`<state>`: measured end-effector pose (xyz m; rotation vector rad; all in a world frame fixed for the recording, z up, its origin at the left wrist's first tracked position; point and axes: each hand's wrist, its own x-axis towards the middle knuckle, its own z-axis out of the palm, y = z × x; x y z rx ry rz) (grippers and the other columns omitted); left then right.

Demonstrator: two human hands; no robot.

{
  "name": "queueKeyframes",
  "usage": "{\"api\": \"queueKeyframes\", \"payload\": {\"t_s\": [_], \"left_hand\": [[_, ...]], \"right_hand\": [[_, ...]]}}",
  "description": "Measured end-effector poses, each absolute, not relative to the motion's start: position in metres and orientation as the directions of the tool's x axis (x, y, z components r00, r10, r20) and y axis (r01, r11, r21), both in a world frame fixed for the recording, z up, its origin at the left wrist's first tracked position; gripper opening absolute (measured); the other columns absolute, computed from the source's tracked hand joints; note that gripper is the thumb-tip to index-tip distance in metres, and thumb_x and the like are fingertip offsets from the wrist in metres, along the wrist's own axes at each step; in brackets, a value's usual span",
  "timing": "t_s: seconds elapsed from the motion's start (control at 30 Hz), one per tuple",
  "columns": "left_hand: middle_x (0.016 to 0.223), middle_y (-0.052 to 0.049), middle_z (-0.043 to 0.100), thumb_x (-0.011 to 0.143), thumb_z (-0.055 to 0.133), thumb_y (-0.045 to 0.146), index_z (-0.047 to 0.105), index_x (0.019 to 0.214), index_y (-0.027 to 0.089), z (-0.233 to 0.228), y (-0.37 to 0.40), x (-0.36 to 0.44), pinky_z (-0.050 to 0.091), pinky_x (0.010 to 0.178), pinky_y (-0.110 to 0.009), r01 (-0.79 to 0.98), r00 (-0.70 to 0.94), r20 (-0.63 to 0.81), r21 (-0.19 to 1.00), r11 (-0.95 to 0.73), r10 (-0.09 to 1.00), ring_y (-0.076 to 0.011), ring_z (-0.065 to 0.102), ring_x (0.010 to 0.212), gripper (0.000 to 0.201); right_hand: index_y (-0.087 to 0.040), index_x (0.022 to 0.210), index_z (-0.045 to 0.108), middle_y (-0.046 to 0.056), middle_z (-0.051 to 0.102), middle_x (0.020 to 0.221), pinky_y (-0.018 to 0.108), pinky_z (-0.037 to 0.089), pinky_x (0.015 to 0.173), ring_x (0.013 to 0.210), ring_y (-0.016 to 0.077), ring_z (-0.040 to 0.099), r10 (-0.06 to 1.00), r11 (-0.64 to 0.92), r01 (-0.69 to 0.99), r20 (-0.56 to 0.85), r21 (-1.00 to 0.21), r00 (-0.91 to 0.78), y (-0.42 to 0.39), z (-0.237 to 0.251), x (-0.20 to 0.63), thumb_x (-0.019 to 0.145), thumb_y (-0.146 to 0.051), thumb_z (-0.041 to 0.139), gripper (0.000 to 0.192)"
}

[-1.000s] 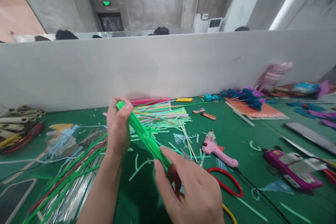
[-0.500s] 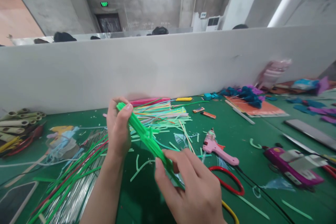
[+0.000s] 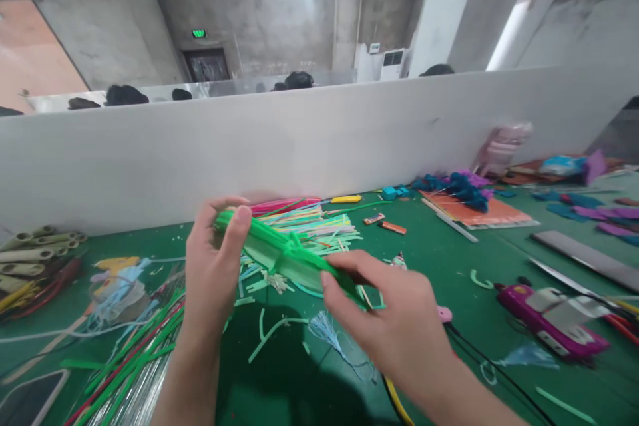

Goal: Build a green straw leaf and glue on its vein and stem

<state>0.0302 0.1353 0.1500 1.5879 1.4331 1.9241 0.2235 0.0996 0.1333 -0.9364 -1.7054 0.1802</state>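
A long, bright green piece (image 3: 294,256), like strips bundled together with a knot-like tie at its middle, is held above the table between both hands. My left hand (image 3: 214,253) grips its upper left end, thumb on top and fingers behind. My right hand (image 3: 384,319) pinches the lower right end between thumb and fingers. A paler, flat face shows along the lower side of the piece; I cannot tell its exact material. Behind it lies a pile of coloured straw-like strips (image 3: 304,219). A light blue tassel (image 3: 327,333) rests below the piece.
Left are bamboo tubes (image 3: 37,249), a yellow glue gun (image 3: 117,266), clear and green rods (image 3: 144,366) and a phone (image 3: 32,399). A pink glue gun (image 3: 443,314) is mostly behind my right hand. Right are a purple power strip (image 3: 549,323) and a scissor blade (image 3: 559,273). A white partition (image 3: 299,140) stands behind.
The green piece has turned nearer to level, showing its paler flat face. My right hand has moved up and right, now covering most of the pink glue gun and a red loop handle.
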Motion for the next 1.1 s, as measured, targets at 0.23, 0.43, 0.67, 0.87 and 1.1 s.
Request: {"api": "queueKeyframes", "payload": {"t_s": [0.23,0.43,0.67,0.87,1.1], "left_hand": [[0.087,0.005,0.062,0.087,0.069,0.045,0.074,0.101,0.033,0.173,0.102,0.038,0.026,0.046,-0.026,0.582,-0.330,0.692,0.685,-0.438,0.642,-0.0061,0.031,0.050,0.019],[0.060,0.007,0.051,0.087,0.070,0.046,0.072,0.101,0.035,0.176,0.091,0.025,0.025,0.041,-0.024,0.665,-0.240,0.710,0.617,-0.421,0.662,-0.0090,0.039,0.048,0.019],[0.121,0.001,0.066,0.094,0.064,0.024,0.065,0.126,0.035,0.176,0.088,0.022,0.048,0.095,-0.030,0.802,0.184,0.864,0.144,-0.580,0.469,-0.0165,0.062,0.110,0.034],[0.107,0.002,0.069,0.094,0.063,0.020,0.069,0.114,0.033,0.171,0.091,0.027,0.048,0.092,-0.032,0.791,0.112,0.877,0.206,-0.576,0.467,-0.0158,0.062,0.101,0.024],[0.107,0.003,0.069,0.094,0.062,0.025,0.070,0.114,0.036,0.170,0.094,0.026,0.051,0.094,-0.035,0.806,0.038,0.866,0.268,-0.528,0.499,-0.0165,0.063,0.100,0.024]], "right_hand": [[-0.021,0.088,0.074,-0.005,0.070,0.068,0.022,0.046,0.053,0.056,0.0093,0.058,0.762,0.647,0.413,0.559,-0.641,-0.328,0.127,0.191,0.259,0.088,-0.023,0.065,0.009],[-0.020,0.089,0.076,-0.003,0.070,0.069,0.022,0.041,0.047,0.056,0.0088,0.055,0.755,0.653,0.422,0.496,-0.629,-0.430,0.126,0.211,0.263,0.087,-0.024,0.066,0.011],[-0.027,0.123,0.070,0.001,0.077,0.111,0.021,0.055,0.067,0.082,0.0094,0.070,0.511,0.860,0.345,0.631,-0.377,-0.584,0.127,0.210,0.262,0.092,-0.009,0.056,0.039],[-0.015,0.119,0.071,0.010,0.077,0.111,0.024,0.058,0.061,0.083,0.0145,0.073,0.009,0.784,0.471,0.751,0.404,-0.660,0.126,0.197,0.258,0.093,-0.007,0.057,0.030],[-0.010,0.117,0.071,0.012,0.079,0.103,0.028,0.059,0.062,0.077,0.0165,0.074,-0.097,0.618,0.549,0.747,0.563,-0.658,0.125,0.187,0.256,0.095,-0.007,0.055,0.028]]}}
